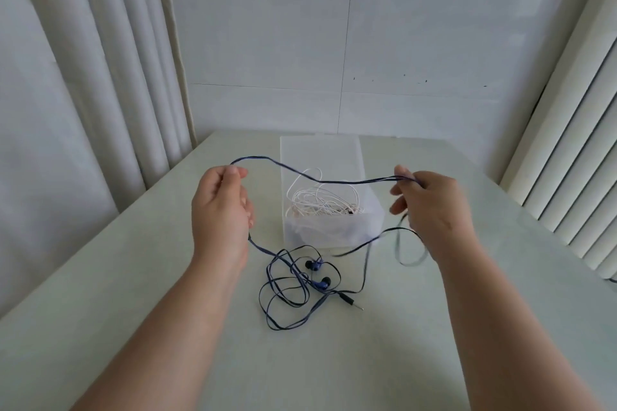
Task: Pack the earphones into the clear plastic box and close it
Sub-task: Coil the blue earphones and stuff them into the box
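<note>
Currently, item by item, with you partway through gathering the blue set:

- Left hand (222,207): raised over the table (133,277). Thumb and forefinger pinch the blue cord at its upper bend, and the cord reappears below the heel of your hand.
- Right hand (430,207): raised level with the left. The fingertips are pinched on what looks like a doubled strand, the lower fingers are loosely spread, and a blurred loop hangs beneath.
- Span of cable (347,181): strung between your two hands, crossing in front of the box, slack rather than taut.
- Blue earphones (322,284): both buds, the jack plug (349,297) and most of the cord lie in a loose tangle on the table, just in front of the box and between your forearms. None of it is inside.
- Clear plastic box (320,150): far middle of the table, open on top. Where its lid sits cannot be told.
- White earphones (320,200): a coiled heap already inside the box.

Handling note (a judgement):
- Draw the cord up gently so the tangle pays out instead of knotting.
- Lay even loops into one hand and keep the other as a light guide.
- Avoid tugging, since the buds and plug would likely snag in the crossed strands.
- Make the finished coil small enough to sit beside the white heap with no loop over the rim, or the lid probably will not seat.
</note>
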`<state>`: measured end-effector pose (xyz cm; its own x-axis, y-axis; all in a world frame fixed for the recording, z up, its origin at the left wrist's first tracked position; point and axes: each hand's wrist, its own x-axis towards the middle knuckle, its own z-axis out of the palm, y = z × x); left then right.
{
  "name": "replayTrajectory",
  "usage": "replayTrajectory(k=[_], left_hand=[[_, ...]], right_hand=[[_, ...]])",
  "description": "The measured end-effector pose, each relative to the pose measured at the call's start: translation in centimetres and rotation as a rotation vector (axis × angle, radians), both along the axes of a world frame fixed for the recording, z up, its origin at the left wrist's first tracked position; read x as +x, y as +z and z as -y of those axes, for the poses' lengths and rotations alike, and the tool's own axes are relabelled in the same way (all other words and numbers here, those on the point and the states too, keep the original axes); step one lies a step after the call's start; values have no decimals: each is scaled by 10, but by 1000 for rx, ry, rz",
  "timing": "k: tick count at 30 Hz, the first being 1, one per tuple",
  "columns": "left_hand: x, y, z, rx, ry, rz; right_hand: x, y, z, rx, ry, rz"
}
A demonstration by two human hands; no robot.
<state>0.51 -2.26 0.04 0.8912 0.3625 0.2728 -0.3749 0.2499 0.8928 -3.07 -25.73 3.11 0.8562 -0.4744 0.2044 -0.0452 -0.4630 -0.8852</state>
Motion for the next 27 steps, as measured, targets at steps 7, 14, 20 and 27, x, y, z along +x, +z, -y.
replayTrajectory(k=[7, 14, 20, 27], left_hand=[[-1, -2, 1, 221, -28, -33], [-2, -6, 5, 316, -136, -77], [-6, -7, 10, 419, -261, -73], [-5, -12, 8, 675, -238, -125]], right_hand=[[-4, -7, -7, -293, 313, -199], [-20, 1, -23, -554, 655, -421], [-17, -20, -47, -855, 744, -733], [-15, -21, -41, -832, 655, -732]])
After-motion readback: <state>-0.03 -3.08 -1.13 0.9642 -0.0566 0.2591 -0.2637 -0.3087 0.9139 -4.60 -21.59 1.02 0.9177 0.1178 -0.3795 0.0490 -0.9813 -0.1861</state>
